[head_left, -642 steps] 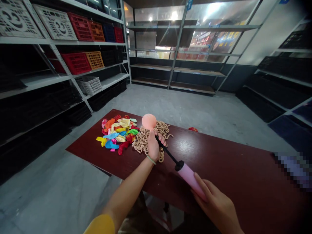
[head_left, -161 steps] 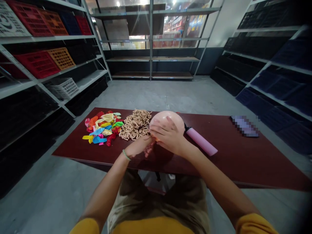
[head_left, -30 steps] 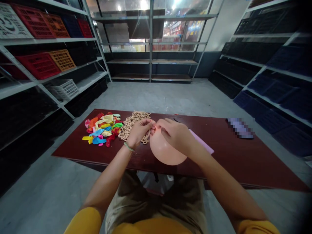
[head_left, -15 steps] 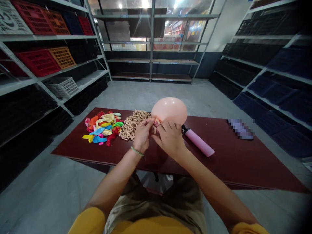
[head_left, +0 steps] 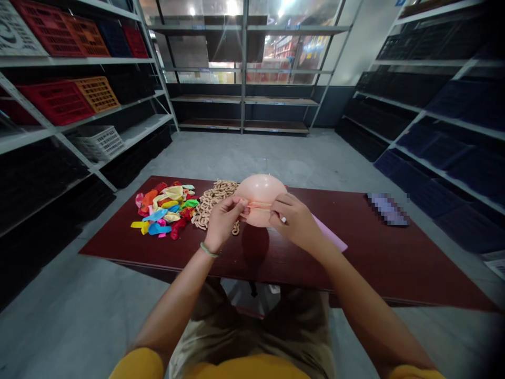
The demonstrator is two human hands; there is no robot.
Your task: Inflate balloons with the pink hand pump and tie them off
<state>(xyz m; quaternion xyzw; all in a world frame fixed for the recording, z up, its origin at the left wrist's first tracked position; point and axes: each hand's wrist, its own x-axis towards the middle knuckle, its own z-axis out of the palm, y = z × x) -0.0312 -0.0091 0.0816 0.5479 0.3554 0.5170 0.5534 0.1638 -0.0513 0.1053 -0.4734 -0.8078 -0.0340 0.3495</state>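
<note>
A blown-up peach balloon [head_left: 258, 192] hangs just above the dark red table [head_left: 379, 263], in front of me. Its neck is stretched sideways into a thin strip between my two hands. My left hand [head_left: 221, 221] pinches the neck at its left end, close to the balloon's body. My right hand [head_left: 294, 220] pinches and pulls the other end to the right. Behind my right hand lies a pink hand pump [head_left: 329, 238], mostly hidden.
A heap of limp coloured balloons [head_left: 163, 208] and a pile of beige loops [head_left: 213, 202] lie on the table's left part. A blurred flat object [head_left: 386, 208] rests at the far right. Metal shelves with red, orange and white crates [head_left: 59, 100] line the room.
The balloon has come down from above my hands to between them. Its neck is now drawn out sideways, my right hand having pulled to the right.
</note>
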